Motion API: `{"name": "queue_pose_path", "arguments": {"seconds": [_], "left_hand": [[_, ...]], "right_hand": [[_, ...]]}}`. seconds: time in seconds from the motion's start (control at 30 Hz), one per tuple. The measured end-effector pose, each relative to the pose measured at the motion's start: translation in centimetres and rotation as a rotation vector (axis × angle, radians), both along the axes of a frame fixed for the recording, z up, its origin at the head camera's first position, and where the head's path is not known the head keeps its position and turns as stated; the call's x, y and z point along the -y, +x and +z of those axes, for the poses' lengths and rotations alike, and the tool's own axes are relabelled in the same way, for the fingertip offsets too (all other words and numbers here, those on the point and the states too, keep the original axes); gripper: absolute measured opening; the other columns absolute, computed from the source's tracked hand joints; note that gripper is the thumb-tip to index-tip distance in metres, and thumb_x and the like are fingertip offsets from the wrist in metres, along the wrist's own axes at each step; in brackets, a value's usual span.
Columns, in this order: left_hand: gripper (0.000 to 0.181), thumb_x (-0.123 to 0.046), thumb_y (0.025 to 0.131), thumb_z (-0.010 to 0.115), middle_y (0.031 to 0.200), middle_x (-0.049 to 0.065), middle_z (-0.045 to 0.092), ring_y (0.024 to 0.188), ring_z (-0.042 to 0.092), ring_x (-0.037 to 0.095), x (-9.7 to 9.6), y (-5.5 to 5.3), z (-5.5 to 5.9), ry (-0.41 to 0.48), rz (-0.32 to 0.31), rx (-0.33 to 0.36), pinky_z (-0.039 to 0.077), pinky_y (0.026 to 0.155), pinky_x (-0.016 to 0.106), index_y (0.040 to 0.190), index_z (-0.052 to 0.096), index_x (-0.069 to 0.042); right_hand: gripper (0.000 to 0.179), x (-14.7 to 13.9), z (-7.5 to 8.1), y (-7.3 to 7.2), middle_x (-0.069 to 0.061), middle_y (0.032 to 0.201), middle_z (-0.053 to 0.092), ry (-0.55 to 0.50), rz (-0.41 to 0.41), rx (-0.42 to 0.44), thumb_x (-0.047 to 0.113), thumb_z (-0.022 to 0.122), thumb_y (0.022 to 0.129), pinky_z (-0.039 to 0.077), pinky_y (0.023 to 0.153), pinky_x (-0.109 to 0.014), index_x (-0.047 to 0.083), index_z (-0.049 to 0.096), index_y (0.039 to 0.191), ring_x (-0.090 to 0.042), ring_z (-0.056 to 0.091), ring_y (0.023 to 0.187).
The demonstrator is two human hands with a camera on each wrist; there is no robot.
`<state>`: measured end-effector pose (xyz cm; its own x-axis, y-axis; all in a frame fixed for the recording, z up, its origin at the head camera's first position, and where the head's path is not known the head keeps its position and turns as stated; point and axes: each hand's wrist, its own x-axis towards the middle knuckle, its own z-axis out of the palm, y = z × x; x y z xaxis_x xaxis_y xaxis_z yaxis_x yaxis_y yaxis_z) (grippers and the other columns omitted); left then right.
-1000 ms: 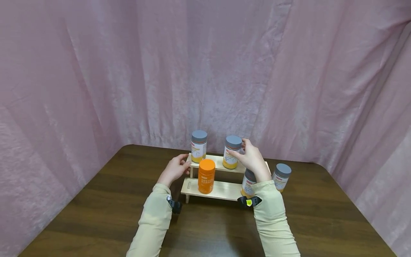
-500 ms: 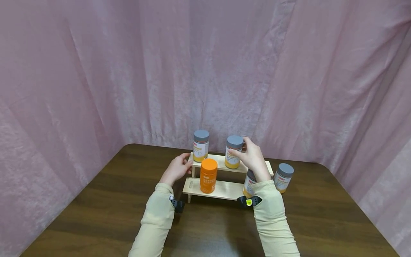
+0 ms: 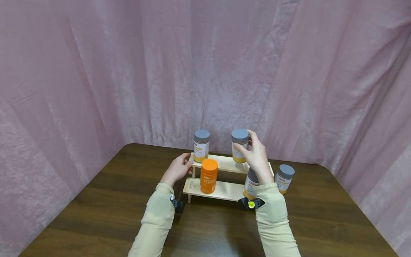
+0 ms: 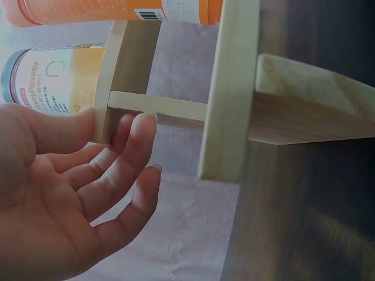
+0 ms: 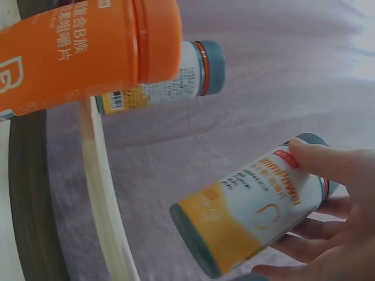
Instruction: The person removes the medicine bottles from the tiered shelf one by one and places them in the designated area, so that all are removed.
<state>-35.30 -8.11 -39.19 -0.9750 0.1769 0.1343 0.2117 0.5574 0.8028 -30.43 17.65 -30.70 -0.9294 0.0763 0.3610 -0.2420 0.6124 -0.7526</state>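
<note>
My right hand (image 3: 258, 152) holds a grey-lidded supplement bottle (image 3: 238, 151) near its lid, thumb on the near side. In the right wrist view this bottle (image 5: 252, 211) is tilted and apart from the upper board. At the left end of the two-tier wooden shelf (image 3: 221, 189), my left hand (image 3: 176, 169) pinches the upper board. The left wrist view puts the thumb on top of that board (image 4: 104, 117), fingers beneath. Beside it on the upper tier stands another grey-lidded bottle (image 3: 201, 147). An orange bottle (image 3: 208, 176) stands on the lower tier.
A third grey-lidded bottle (image 3: 249, 186) stands at the lower tier's right end, partly hidden by the right arm. Another one (image 3: 284, 180) is on the brown table (image 3: 106, 200), right of the shelf. A pink curtain (image 3: 205, 71) hangs behind.
The right hand has raised its bottle off the upper tier and moved it slightly right. The left hand keeps its grip on the shelf. The camera view has shifted a little.
</note>
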Motion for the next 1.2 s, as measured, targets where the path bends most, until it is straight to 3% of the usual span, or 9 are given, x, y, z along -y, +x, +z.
{"name": "queue_pose_path", "arguments": {"seconds": [0.17, 0.4, 0.9, 1.03, 1.13, 1.2], "left_hand": [[0.046, -0.013, 0.099, 0.053, 0.086, 0.015, 0.063, 0.072, 0.068, 0.026, 0.1, -0.1, -0.1, 0.01, -0.001, 0.009, 0.052, 0.073, 0.033, 0.141, 0.042, 0.004], [0.047, -0.013, 0.1, 0.052, 0.09, 0.016, 0.062, 0.07, 0.068, 0.021, 0.3, -0.2, -0.4, 0.025, 0.006, 0.021, 0.054, 0.074, 0.034, 0.142, 0.041, 0.003], [0.045, -0.013, 0.099, 0.053, 0.088, 0.016, 0.063, 0.071, 0.068, 0.023, 0.5, 0.0, -0.4, 0.03, 0.009, 0.012, 0.054, 0.075, 0.034, 0.139, 0.043, 0.004], [0.044, -0.012, 0.099, 0.053, 0.087, 0.016, 0.063, 0.072, 0.068, 0.027, 0.6, 0.0, -0.5, 0.038, 0.008, 0.007, 0.054, 0.075, 0.034, 0.139, 0.043, 0.005], [0.044, -0.012, 0.099, 0.053, 0.088, 0.017, 0.063, 0.073, 0.069, 0.029, 0.9, 0.0, -0.4, 0.043, 0.01, 0.006, 0.054, 0.075, 0.035, 0.139, 0.043, 0.005], [0.044, -0.012, 0.099, 0.053, 0.089, 0.017, 0.063, 0.075, 0.069, 0.031, 1.0, -0.1, -0.4, 0.042, 0.011, 0.008, 0.054, 0.075, 0.035, 0.139, 0.043, 0.004]], "right_hand": [[0.066, -1.0, 0.1, 0.8, -0.02, 0.143, 0.047, -0.078, -0.003, -0.067, 0.031, 0.062, 0.095, 0.039, 0.107, -0.054, 0.013, 0.03, 0.149, -0.04, 0.046, 0.133], [0.065, -3.3, -0.6, 1.2, -0.025, 0.138, 0.049, -0.066, -0.016, -0.171, 0.026, 0.061, 0.096, 0.044, 0.103, -0.053, 0.008, 0.028, 0.149, -0.043, 0.052, 0.127], [0.063, -6.7, -1.9, 3.1, -0.025, 0.135, 0.052, -0.081, -0.12, -0.273, 0.017, 0.065, 0.093, 0.046, 0.099, -0.052, 0.007, 0.033, 0.147, -0.041, 0.055, 0.123], [0.063, -7.3, -2.4, 3.5, -0.024, 0.135, 0.053, -0.086, -0.155, -0.278, 0.018, 0.066, 0.093, 0.049, 0.097, -0.041, 0.008, 0.035, 0.147, -0.038, 0.055, 0.123], [0.064, -7.7, -2.6, 3.5, -0.023, 0.134, 0.054, -0.085, -0.169, -0.287, 0.018, 0.066, 0.092, 0.048, 0.092, -0.024, 0.008, 0.036, 0.147, -0.037, 0.056, 0.123], [0.064, -8.0, -2.6, 3.5, -0.024, 0.134, 0.054, -0.082, -0.172, -0.284, 0.018, 0.067, 0.092, 0.047, 0.091, -0.024, 0.008, 0.036, 0.147, -0.037, 0.056, 0.122]]}}
